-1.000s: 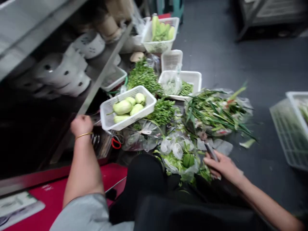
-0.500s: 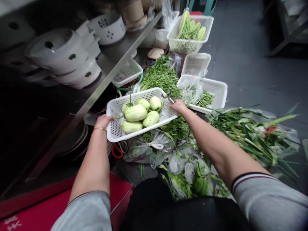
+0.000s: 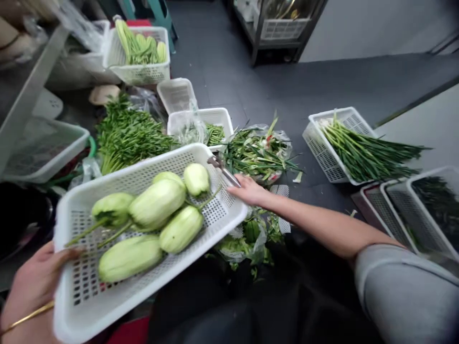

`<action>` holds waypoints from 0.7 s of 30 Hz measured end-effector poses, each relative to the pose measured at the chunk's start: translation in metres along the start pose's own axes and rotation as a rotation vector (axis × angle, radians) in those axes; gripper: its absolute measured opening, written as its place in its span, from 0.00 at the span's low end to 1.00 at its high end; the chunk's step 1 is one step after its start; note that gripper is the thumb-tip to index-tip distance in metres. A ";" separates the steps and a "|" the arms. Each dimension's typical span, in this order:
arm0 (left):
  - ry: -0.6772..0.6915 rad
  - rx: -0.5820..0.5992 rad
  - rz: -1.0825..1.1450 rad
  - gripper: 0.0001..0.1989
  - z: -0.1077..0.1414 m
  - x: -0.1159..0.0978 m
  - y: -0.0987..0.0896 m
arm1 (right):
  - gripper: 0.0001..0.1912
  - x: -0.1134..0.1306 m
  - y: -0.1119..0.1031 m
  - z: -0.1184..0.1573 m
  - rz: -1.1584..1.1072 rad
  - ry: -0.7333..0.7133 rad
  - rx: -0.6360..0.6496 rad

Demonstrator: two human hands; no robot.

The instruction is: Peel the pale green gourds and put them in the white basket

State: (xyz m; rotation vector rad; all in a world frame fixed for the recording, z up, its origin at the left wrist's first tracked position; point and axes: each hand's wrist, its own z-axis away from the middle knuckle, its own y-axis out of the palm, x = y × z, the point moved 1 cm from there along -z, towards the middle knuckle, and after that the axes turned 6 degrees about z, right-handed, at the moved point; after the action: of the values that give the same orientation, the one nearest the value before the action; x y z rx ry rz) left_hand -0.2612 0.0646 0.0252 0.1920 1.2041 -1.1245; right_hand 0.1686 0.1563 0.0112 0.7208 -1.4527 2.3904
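A white perforated basket holding several pale green eggplants is up in front of me, tilted, its left end nearest. My left hand grips the basket's left end, thumb over the rim, a gold bangle at the wrist. At the right end, my right hand is closed on the rim and on a metal peeler-like tool, which points into the basket. Leafy greens lie just beyond the basket.
Beyond are a basket of luffas and one of green beans. Scallion trimmings lie on the floor. Right, a basket of scallions stands beside more baskets. A steel shelf edge juts in at left.
The view has swung right, bringing in the scallion basket. The eggplant basket now looks larger and closer, held by both hands as before.
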 end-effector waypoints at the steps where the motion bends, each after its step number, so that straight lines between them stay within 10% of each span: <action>1: -0.071 0.053 -0.016 0.14 0.011 -0.007 0.021 | 0.13 -0.020 -0.002 0.023 -0.030 0.051 -0.024; 6: 0.023 0.277 0.006 0.15 0.040 -0.031 0.142 | 0.14 -0.121 -0.036 0.087 -0.042 0.277 -0.159; 12: 0.354 0.427 0.094 0.18 -0.008 -0.057 0.310 | 0.15 -0.225 -0.097 0.043 0.125 0.395 -0.501; 17: 0.371 0.335 -0.132 0.14 -0.053 -0.025 0.434 | 0.13 -0.292 -0.070 -0.037 0.209 0.468 -0.413; 21: 0.332 0.348 -0.186 0.15 -0.072 0.010 0.470 | 0.16 -0.323 -0.036 -0.072 0.209 0.500 -0.354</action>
State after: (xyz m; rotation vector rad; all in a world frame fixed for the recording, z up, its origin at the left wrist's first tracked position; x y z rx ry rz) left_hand 0.0521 0.3340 -0.2097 0.5589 1.3286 -1.5057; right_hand 0.4375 0.2495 -0.1606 -0.1124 -1.7045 2.1380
